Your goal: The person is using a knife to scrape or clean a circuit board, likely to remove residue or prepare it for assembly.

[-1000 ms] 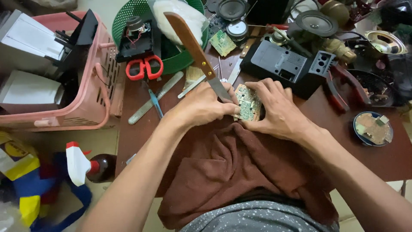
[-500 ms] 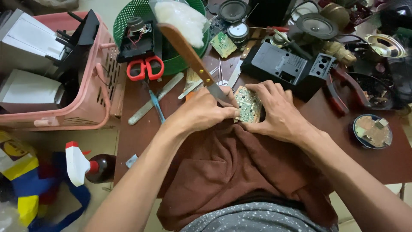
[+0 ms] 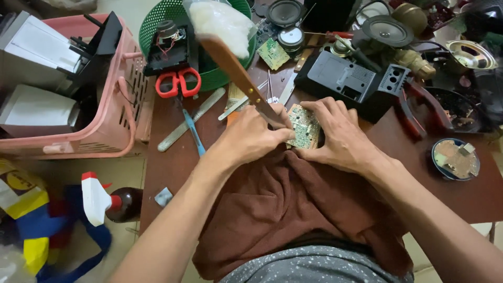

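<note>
Tightly gripped wooden-handled knife (image 3: 246,86) in left hand (image 3: 251,139); steadied small green circuit board (image 3: 304,126) with right hand (image 3: 343,136) near dark brown table's (image 3: 173,167) crowded edge.

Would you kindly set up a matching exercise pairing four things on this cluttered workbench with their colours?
Things:
1. scissors handles
2. round mesh basket
3. cloth under the hands
4. circuit board held by the right hand

Colours:
a. green basket colour
b. brown
c. pale green
d. red

Pairs: 1-d, 2-a, 3-b, 4-c
</note>
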